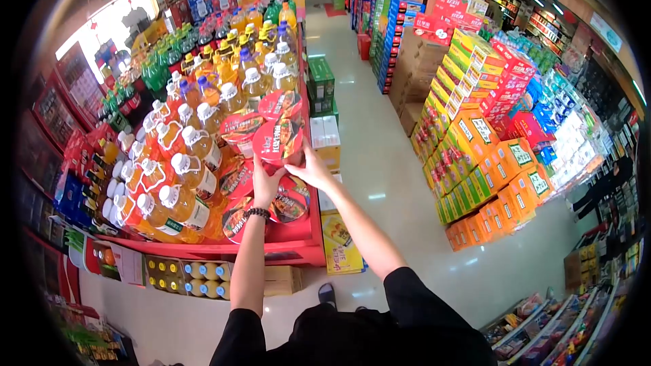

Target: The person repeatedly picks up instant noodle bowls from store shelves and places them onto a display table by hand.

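Note:
Between my two hands is a red instant noodle bowl (277, 141), its printed lid facing up. My left hand (266, 183), with a dark bead bracelet at the wrist, grips its near left side. My right hand (313, 171) closes on its near right side. Around it lie several more noodle bowls (290, 202) of the same kind, some tilted, on the red display table (314, 227). The undersides of my fingers are partly hidden by the bowl.
Large juice bottles (193, 173) with white caps crowd the table to the left. Below its front edge stand boxed bottles (203, 279) and a yellow carton (341, 244). Across the tiled aisle (375, 183) rise stacked drink cartons (468, 142). Snack shelves (556, 325) stand at lower right.

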